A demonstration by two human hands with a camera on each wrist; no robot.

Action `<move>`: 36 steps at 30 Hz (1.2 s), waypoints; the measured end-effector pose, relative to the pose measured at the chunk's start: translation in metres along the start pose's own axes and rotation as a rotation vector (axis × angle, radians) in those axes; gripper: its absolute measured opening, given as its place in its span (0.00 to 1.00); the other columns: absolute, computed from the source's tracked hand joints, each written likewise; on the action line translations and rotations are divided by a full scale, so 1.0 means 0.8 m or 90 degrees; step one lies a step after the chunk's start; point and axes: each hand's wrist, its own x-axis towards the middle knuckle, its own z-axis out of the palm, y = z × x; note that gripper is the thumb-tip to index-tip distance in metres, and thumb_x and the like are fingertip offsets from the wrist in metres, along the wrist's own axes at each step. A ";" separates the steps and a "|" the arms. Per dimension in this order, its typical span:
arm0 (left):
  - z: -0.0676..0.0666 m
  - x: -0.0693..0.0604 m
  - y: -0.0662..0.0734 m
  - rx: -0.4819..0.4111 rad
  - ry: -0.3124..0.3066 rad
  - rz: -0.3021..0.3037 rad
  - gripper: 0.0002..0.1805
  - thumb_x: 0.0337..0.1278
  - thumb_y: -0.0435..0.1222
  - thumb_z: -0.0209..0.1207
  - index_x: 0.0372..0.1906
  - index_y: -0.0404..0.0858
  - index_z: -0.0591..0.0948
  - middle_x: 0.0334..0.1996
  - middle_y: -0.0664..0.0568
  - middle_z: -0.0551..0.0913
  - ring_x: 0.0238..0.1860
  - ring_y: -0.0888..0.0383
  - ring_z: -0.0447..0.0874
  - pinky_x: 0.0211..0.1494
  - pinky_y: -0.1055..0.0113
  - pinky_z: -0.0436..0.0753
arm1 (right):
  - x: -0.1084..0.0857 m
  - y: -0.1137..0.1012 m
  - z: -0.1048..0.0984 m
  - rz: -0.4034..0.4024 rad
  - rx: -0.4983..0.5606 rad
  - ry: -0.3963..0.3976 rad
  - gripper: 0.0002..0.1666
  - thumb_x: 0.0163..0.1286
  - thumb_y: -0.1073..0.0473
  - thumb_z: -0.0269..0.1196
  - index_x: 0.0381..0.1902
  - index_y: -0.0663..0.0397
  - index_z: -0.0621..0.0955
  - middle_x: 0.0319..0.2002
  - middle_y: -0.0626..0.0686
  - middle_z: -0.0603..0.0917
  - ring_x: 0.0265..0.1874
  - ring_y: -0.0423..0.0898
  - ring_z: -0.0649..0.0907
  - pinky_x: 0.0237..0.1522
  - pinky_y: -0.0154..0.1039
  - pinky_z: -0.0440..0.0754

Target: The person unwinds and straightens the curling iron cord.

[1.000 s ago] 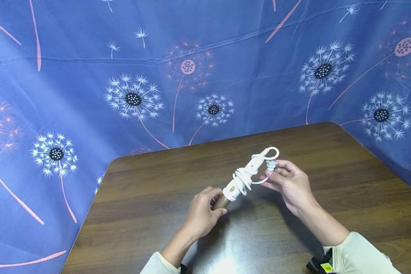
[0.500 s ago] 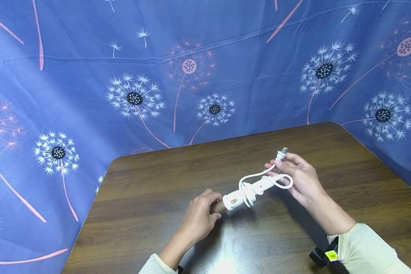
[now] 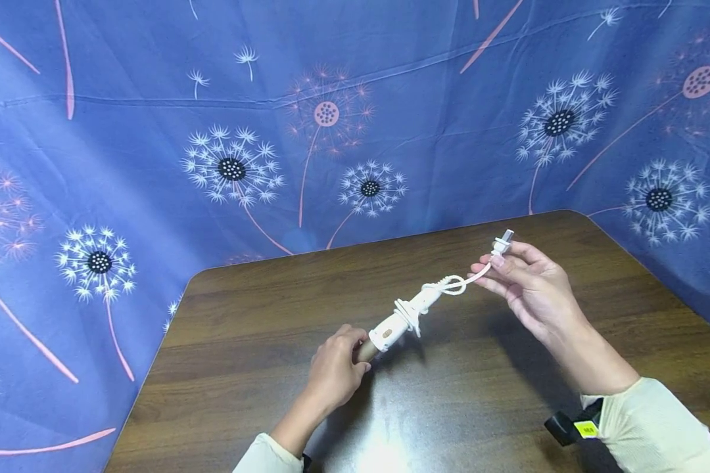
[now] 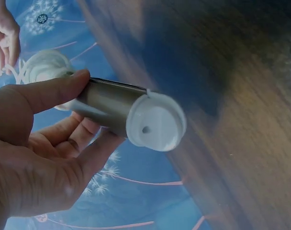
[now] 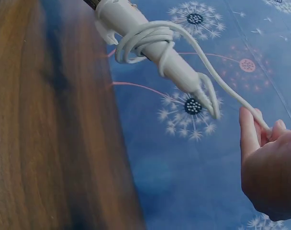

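A white-handled tool (image 3: 390, 330) with a brownish metallic barrel (image 4: 109, 103) is held above the table, tilted up to the right. My left hand (image 3: 334, 369) grips the barrel between thumb and fingers; the barrel's white end cap (image 4: 156, 122) faces the left wrist camera. White cord (image 5: 150, 40) is wound round the handle in several loops. At the cord's end, my right hand (image 3: 541, 286) pinches the white plug (image 3: 499, 246), its prongs pointing up and away. From the plug, the cord runs down to the handle's tip.
The brown wooden table (image 3: 242, 315) lies beneath both hands. Behind it and at its sides hangs a blue cloth (image 3: 426, 144) with a dandelion pattern. A black device with a yellow label (image 3: 586, 429) is at the right wrist.
My right hand has moved up and to the right with the plug, drawing the cord out from the handle. My left hand has shifted slightly left, still gripping the barrel.
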 end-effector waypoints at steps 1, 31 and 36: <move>-0.001 0.000 -0.002 -0.008 0.003 -0.005 0.19 0.35 0.28 0.73 0.37 0.41 0.82 0.32 0.57 0.79 0.29 0.60 0.77 0.27 0.66 0.73 | 0.000 -0.002 0.000 -0.002 0.003 -0.002 0.16 0.69 0.81 0.45 0.43 0.69 0.78 0.37 0.67 0.84 0.40 0.62 0.86 0.48 0.55 0.79; -0.024 -0.010 -0.012 -0.013 0.017 -0.018 0.22 0.30 0.25 0.73 0.34 0.48 0.81 0.31 0.63 0.78 0.31 0.62 0.77 0.28 0.65 0.73 | 0.027 -0.017 -0.044 0.030 0.105 0.125 0.15 0.67 0.83 0.46 0.40 0.70 0.78 0.34 0.70 0.83 0.39 0.64 0.85 0.45 0.54 0.81; -0.022 -0.011 -0.018 0.067 0.044 0.009 0.24 0.26 0.23 0.74 0.35 0.47 0.81 0.33 0.62 0.80 0.34 0.59 0.79 0.26 0.60 0.77 | 0.036 -0.028 -0.037 0.001 0.126 0.111 0.14 0.67 0.82 0.46 0.39 0.72 0.78 0.35 0.70 0.82 0.40 0.64 0.85 0.45 0.55 0.81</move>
